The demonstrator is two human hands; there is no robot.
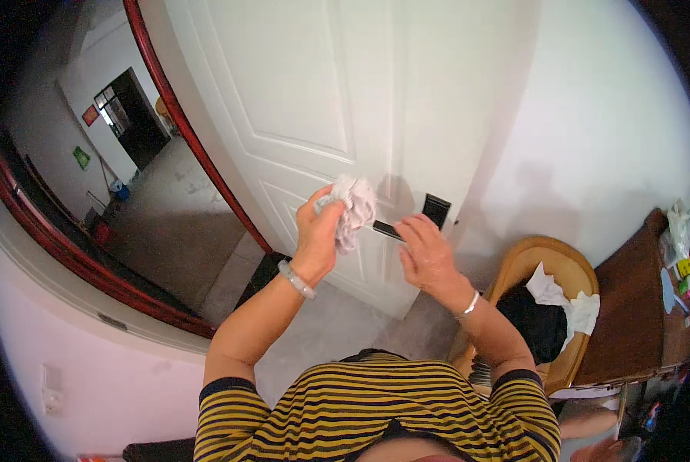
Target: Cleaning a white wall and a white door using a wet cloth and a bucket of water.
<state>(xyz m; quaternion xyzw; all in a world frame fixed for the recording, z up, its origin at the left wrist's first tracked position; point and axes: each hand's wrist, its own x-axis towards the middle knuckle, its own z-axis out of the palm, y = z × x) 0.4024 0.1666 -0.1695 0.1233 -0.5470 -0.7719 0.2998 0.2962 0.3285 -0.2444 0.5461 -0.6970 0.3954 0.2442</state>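
Observation:
My left hand (320, 231) grips a crumpled pale cloth (356, 211), raised in front of a white panelled door (298, 75). To its right, my right hand (428, 251) has its fingers apart and slightly curled, with nothing seen in it. Just beyond those fingers are the black door handle (386, 230) and its black lock plate (436, 209); the fingers overlap the handle's right end in the picture, and whether they touch it I cannot tell.
On the right, a wooden-framed chair (515, 254) holds dark and white cloths, beside a brown table (622, 312) with small items. A dark red door frame (177, 115) borders an opening at left into another room. Part of a person's limb (590, 420) shows at lower right.

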